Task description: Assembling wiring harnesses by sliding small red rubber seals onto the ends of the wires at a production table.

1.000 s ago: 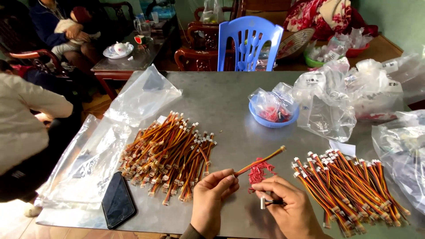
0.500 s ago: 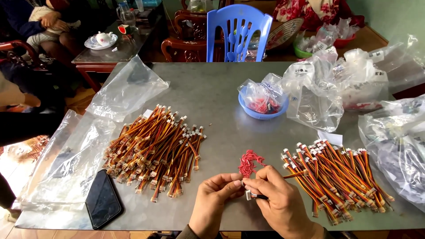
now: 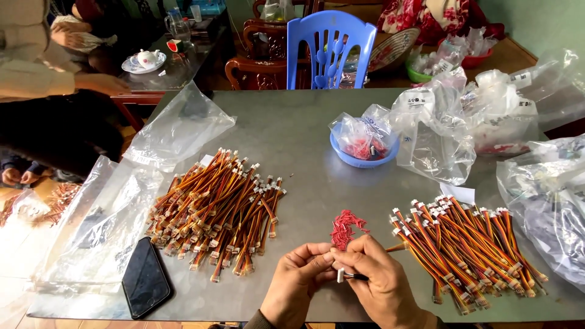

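Home doubling as small assembly workshop. Grey metal table [image 3: 292,128] heaped with bundled orange-brown wire leads [image 3: 213,210] and [image 3: 469,250], clear plastic bags [image 3: 439,131] of parts, blue bowl [image 3: 364,157] of red pieces. Domestic signs behind: carved wooden chairs [image 3: 253,67], blue plastic chair [image 3: 329,49], glass-topped side table [image 3: 170,67] with teapot on plate [image 3: 145,60]. Another person seated at left, sleeve [image 3: 36,76] in view.

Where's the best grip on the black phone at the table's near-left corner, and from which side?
Take the black phone across its long edges, coming from above. It lies flat, screen up, on the grey table, so there is nothing to get under. Its upper end touches the clear plastic bag; the lower end near the table edge is freer.
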